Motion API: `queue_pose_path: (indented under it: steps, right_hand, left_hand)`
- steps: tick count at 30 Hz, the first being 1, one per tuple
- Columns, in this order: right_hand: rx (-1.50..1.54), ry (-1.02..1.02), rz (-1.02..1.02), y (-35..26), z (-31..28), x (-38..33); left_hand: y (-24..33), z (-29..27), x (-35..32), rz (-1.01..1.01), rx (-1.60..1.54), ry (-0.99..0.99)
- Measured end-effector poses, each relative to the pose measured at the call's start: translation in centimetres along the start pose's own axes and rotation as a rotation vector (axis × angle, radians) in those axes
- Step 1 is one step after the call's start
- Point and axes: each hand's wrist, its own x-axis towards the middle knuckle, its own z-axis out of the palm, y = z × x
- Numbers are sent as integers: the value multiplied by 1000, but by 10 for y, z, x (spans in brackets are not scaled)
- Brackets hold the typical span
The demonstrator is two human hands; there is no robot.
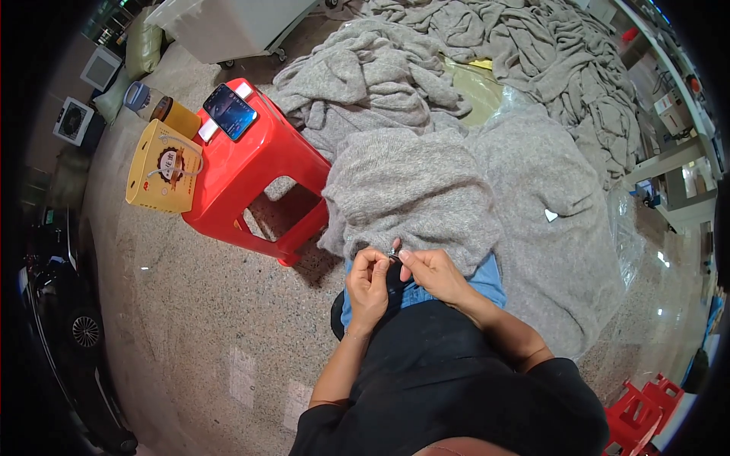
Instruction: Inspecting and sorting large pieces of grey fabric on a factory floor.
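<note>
A grey knitted fabric lies bunched over my lap, its near edge just beyond my fingers. My left hand is closed in a pinch close to that edge. Beside it, my right hand also pinches, thumb against fingers, with the fingertips of both hands nearly meeting. Between them shows a tiny shiny, dark thing, too small to name. Which fingers grip it is partly hidden.
To the left stands a red plastic stool bearing a phone, a yellow carton and a lidded bottle. Grey knit heaps lie ahead, more fabric at right. A white wheeled bin stands far left.
</note>
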Motion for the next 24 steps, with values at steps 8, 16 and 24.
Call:
queue_pose_path:
  steps: [8, 16, 24]
  right_hand:
    - [-46, 39, -22, 8, 1, 2]
    - [205, 324, -307, -20, -7, 4]
    - [-810, 144, -585, -23, 36, 45]
  left_hand:
    - [-2, 4, -2, 26, 22, -19]
    - [8, -16, -7, -359, -80, -523]
    - [-18, -65, 24, -83, -58, 232]
